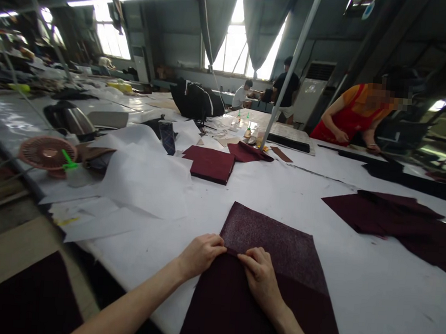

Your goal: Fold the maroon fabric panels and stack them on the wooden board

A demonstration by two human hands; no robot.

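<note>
A dark maroon fabric piece (235, 307) lies on the white table (283, 192) in front of me, overlapping a paler, speckled maroon piece (275, 238) behind it. My left hand (201, 253) pinches the upper edge of the dark piece, fingers curled closed. Right beside it, my right hand (259, 273) grips the same edge with bent fingers. The two hands sit a few centimetres apart on the seam where the pieces meet.
A stack of maroon cloth (210, 163) and more loose pieces (396, 216) lie farther off. White paper sheets (145, 176), a pink fan (46, 153) and a kettle (70, 118) sit to the left. A person in orange (350, 115) works at the far right.
</note>
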